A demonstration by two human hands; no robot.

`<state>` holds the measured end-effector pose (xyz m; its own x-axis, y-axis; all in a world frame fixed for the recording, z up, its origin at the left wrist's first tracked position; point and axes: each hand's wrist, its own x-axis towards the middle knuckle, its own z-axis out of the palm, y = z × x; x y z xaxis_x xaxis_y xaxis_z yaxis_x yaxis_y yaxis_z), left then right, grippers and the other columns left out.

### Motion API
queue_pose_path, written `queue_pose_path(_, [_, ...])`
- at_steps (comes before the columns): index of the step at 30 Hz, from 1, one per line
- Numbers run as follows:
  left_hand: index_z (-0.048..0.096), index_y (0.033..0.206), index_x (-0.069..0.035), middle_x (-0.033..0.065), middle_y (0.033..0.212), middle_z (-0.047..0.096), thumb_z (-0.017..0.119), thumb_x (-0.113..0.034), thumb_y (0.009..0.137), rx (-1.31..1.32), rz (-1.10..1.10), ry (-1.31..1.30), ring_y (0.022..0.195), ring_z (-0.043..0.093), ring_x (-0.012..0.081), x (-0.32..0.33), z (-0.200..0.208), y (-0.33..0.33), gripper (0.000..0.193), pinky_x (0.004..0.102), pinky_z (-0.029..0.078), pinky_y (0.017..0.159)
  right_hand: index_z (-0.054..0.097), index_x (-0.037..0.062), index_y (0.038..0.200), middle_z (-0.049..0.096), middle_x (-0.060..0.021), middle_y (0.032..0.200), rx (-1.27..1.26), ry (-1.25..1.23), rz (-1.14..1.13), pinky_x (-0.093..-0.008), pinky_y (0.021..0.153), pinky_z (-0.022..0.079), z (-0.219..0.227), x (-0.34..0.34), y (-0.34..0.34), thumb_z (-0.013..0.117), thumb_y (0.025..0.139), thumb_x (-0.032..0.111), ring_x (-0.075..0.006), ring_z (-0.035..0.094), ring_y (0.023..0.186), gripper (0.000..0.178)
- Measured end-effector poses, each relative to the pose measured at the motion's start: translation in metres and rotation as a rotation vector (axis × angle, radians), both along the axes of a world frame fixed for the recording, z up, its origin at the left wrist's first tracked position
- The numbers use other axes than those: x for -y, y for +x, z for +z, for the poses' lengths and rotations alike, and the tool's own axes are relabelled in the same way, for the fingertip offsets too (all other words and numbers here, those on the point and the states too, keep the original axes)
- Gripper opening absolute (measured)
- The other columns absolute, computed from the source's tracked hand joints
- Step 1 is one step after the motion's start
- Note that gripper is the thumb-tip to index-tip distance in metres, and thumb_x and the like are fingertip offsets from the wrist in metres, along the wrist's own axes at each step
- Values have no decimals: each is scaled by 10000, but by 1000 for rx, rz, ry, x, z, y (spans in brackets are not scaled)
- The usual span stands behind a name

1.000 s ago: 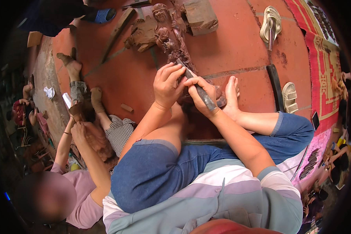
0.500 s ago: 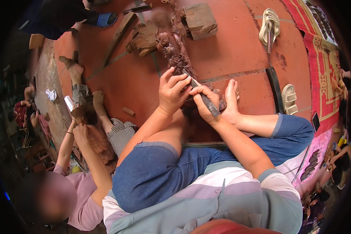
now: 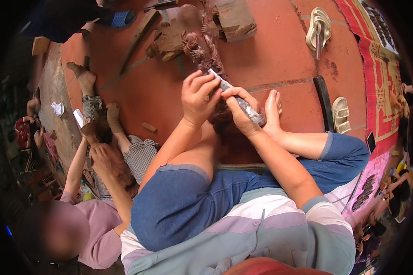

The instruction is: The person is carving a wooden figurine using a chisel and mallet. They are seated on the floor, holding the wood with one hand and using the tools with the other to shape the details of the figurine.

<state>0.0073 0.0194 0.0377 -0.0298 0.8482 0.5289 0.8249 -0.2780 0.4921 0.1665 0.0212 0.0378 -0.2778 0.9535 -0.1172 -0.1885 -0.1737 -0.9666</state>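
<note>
"What's nearest you?"
"My left knee point(image 3: 172, 201) in blue denim, bent out to the side; past it, my bare foot point(image 3: 271, 121) beside the work"
"And your hands?"
"My right hand point(image 3: 241, 110) is closed round a dark metal chisel point(image 3: 223, 84), and my left hand point(image 3: 198, 101) pinches it further forward, fingertips close to the bright tip"
"Where does that tip point?"
"Away from me, at the lower part of a reddish-brown carved figure point(image 3: 202, 52); whether the edge touches the wood, I can't tell"
"How does the figure sit?"
"It stretches away from me over the red tiled floor point(image 3: 280, 52), its far half between a rough wood chunk point(image 3: 166, 40) on the left and a squared wooden block point(image 3: 235, 20) on the right"
"Anything else out there?"
"A wooden bar point(image 3: 139, 41) left of the chunk, and, well off to the right, a pale sandal point(image 3: 313, 28) with a long tool point(image 3: 318, 48) lying across it"
</note>
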Motion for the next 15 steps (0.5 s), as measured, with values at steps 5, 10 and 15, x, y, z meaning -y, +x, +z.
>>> queue_pose_path(5, [725,950,-126,31,1009,678,807,-107,663,2,-78,-27,1018,599,298,1,-6,5,300,391,500,883,667,30,949,663,-11,921,-22,-6,-34,-218,813,472,-12,7,8,599,924,46,-61,582,885,73])
queue_pose_path(10, [724,948,-128,28,1004,675,806,-103,666,-20,-22,11,1001,604,289,-5,-5,2,295,395,499,869,674,34,951,674,-2,923,-48,-20,-56,-208,748,473,-21,1,1,615,912,51,-54,583,835,73])
queue_pose_path(15, [722,941,-124,29,990,671,809,-107,667,-13,-70,12,968,620,278,-2,-4,4,288,388,510,848,678,39,955,672,5,918,-54,-91,-45,-204,759,469,-17,3,8,614,913,55,-49,579,843,79])
